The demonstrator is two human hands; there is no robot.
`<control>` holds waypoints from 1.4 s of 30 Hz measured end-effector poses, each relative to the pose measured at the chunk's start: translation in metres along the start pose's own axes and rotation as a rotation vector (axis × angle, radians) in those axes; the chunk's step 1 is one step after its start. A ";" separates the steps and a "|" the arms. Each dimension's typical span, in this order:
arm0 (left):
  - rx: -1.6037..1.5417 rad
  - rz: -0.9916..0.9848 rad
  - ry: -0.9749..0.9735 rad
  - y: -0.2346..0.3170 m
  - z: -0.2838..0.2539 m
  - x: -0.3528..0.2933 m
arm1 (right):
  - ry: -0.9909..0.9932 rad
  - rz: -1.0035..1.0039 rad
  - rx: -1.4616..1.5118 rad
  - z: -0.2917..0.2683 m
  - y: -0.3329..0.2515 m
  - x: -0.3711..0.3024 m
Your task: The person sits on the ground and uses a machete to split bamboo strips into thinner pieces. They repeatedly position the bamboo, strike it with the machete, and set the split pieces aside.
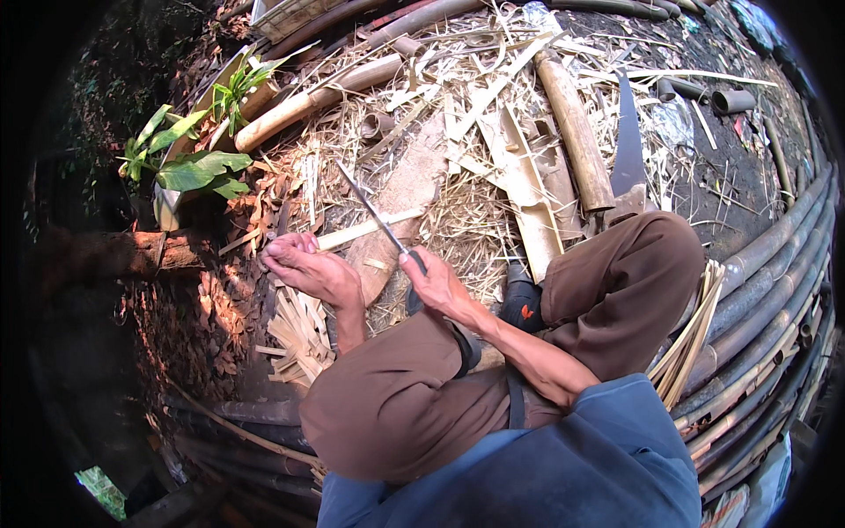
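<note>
My right hand (437, 283) is closed round the dark handle of a knife (374, 209). Its long, narrow blade slants up and to the left. To the left, my left hand (312, 271) is raised over the ground with its fingers curled in; what they hold, if anything, is hidden. A pale bamboo strip (361, 231) runs from beside the left hand and passes behind the blade. I cannot tell whether that hand grips it. Below the left hand lies a pile of short split bamboo pieces (299, 330).
A saw blade (628, 136) stands beyond my right knee, near a bamboo pole (574, 128) and a split bamboo half (525, 189). Shavings (466, 189) litter the ground. Long bamboo poles (766, 290) are stacked at right. A leafy plant (194, 167) grows at left.
</note>
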State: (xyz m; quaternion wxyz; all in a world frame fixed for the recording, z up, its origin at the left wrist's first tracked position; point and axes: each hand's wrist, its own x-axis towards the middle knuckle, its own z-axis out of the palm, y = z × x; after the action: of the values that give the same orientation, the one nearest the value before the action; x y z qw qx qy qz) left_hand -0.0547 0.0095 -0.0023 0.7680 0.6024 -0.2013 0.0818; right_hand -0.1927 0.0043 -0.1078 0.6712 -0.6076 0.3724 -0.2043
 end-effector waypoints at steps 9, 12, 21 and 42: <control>-0.097 0.023 -0.066 0.003 -0.001 -0.015 | 0.089 0.060 -0.121 -0.021 0.039 0.005; 0.010 0.104 -0.020 0.004 -0.001 -0.012 | 0.048 0.028 -0.188 -0.010 0.015 -0.002; 0.009 0.047 0.003 -0.002 -0.007 0.004 | 0.101 0.095 -0.283 -0.027 0.103 0.008; -0.044 0.126 0.111 -0.007 -0.008 0.004 | -0.019 0.116 -0.254 -0.018 0.024 0.000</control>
State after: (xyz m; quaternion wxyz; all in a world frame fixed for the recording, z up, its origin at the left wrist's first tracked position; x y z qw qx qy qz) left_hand -0.0474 0.0148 -0.0084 0.7844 0.5660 -0.1975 0.1589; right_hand -0.2104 -0.0038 -0.1312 0.6030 -0.6670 0.4234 -0.1107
